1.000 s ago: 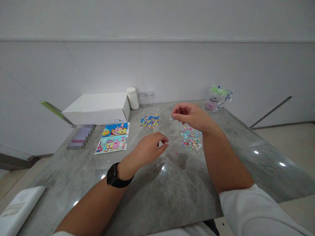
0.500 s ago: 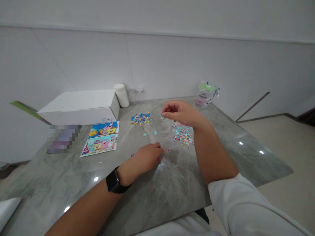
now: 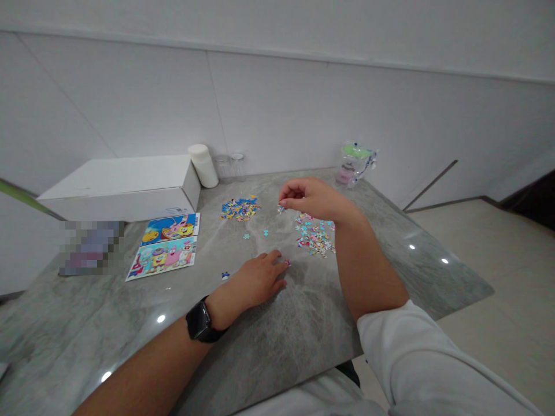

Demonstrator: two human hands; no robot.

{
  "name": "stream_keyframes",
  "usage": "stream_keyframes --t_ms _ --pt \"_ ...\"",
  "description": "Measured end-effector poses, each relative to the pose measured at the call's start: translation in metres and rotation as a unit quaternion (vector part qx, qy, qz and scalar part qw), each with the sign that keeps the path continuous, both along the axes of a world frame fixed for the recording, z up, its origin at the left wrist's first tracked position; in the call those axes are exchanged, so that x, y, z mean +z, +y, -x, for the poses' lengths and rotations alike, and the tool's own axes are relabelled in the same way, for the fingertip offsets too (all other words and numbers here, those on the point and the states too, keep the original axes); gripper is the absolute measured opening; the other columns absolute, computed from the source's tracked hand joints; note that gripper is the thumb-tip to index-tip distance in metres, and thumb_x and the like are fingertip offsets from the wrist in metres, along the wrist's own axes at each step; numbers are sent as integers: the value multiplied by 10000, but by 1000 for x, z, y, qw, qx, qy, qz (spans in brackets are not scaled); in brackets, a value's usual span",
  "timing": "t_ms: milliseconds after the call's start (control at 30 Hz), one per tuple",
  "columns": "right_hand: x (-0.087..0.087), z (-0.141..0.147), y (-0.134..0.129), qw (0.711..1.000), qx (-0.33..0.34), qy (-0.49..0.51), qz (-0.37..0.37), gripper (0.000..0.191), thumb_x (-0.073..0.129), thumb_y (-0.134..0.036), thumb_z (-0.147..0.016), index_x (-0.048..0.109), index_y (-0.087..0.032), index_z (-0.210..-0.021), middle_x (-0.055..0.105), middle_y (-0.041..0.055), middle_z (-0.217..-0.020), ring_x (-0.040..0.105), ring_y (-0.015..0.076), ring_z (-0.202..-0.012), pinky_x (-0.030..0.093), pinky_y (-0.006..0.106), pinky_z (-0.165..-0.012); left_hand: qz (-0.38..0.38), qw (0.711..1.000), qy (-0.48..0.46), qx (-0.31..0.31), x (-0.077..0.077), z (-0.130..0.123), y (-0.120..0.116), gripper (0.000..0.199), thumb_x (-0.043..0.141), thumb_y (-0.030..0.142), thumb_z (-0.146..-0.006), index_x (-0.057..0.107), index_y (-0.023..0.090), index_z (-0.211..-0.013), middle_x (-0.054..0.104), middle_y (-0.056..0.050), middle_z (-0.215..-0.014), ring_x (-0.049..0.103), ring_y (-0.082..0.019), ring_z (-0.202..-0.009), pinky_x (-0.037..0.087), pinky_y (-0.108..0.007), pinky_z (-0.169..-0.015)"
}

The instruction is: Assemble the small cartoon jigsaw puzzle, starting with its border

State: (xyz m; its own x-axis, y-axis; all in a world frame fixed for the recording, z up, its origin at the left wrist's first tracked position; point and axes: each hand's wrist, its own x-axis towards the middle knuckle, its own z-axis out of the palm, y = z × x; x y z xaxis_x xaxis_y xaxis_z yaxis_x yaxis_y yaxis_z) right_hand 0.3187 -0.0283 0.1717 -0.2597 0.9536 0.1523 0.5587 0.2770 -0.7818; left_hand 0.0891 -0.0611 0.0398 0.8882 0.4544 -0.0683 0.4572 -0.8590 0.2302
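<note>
Blue-and-white, one puzzle piece (image 3: 225, 275) now shows fully beside the left hand (image 3: 260, 280), whose fingers have spread, one tip at a reddish piece (image 3: 288, 263). The right hand (image 3: 313, 200) still pinches a small piece (image 3: 280, 209) near the jagged, multicoloured pile (image 3: 317, 238).

1. No words or numbers can be read.
2. The white box (image 3: 115, 179), near 9 o'clock, has tiny print (image 3: 176, 210) low on its front, too small to read.
3. The see-through bag (image 3: 356, 166), near 2 o'clock, has dark marks on it, too blurry to read.
</note>
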Motion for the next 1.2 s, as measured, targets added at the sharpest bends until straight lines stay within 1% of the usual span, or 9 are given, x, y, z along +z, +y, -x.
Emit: stream_keyframes --t_ms 233,467,567,633,700,833,967,1067,1200 --pt "6 -14 -4 998 -46 -41 -7 153 757 -339 -821 733 -190 -846 709 8 -749 590 140 -689 419 266 -652 11 1000 -5 -2 5 0 -1 371 605 389 -1029 667 257 -1370 593 -149 -1408 684 -304 -1126 581 -443 -948" --pt "21 -39 -27 991 -97 -81 -47 170 747 -359 -849 738 -190 -858 679 8 -750 560 141 -683 417 278 -666 4 1000 -26 -7 8 3 1 407 609 365 -1032 628 281 -1430 582 -136 -1442 681 -291 -1153 570 -418 -971" --pt "20 -58 -30 986 -126 -100 -45 172 725 -359 -864 736 -189 -885 688 13 -770 565 142 -680 425 277 -662 0 1000 -23 -15 9 3 0 391 612 366 -1031 638 270 -1409 592 -135 -1432 685 -290 -1148 574 -414 -964" --pt "11 -75 -27 981 -141 -127 -27 168 729 -355 -857 735 -189 -881 697 17 -770 573 146 -683 428 276 -663 -3 1000 -19 -18 10 3 0 382 615 364 -1027 645 260 -1393 598 -136 -1426 686 -294 -1142 576 -415 -954" --pt "-6 -94 -22 972 -156 -177 17 136 735 -325 -841 741 -191 -864 714 22 -766 584 150 -681 425 276 -662 -5 999 -27 -18 10 3 0 365 610 366 -1026 656 253 -1370 599 -135 -1425 686 -295 -1139 576 -416 -945" --pt "-52 -130 -24 927 -169 -301 149 65 738 -227 -796 762 -187 -841 754 37 -788 634 164 -708 422 268 -652 -2 999 -50 -19 10 2 1 333 601 372 -1032 682 239 -1327 607 -137 -1402 690 -285 -1127 576 -412 -944" --pt "-96 -150 -37 899 -165 -323 246 84 727 -177 -806 779 -174 -872 794 54 -862 664 160 -711 438 260 -661 -3 998 -53 -21 10 0 2 307 585 368 -1043 694 227 -1293 625 -130 -1358 689 -280 -1130 575 -404 -943" --pt "-118 -158 -40 893 -162 -343 243 129 736 -187 -812 799 -175 -923 806 65 -901 691 173 -778 453 255 -691 -2 998 -55 -25 8 -1 2 296 555 365 -1054 697 225 -1273 636 -120 -1331 691 -269 -1108 573 -392 -920" --pt "-128 -165 -35 890 -192 -371 184 184 721 -212 -856 807 -179 -1015 816 86 -1004 710 195 -888 469 265 -761 1 998 -64 -26 6 -3 3 286 531 357 -1062 703 225 -1249 648 -115 -1291 684 -257 -1104 563 -385 -940"
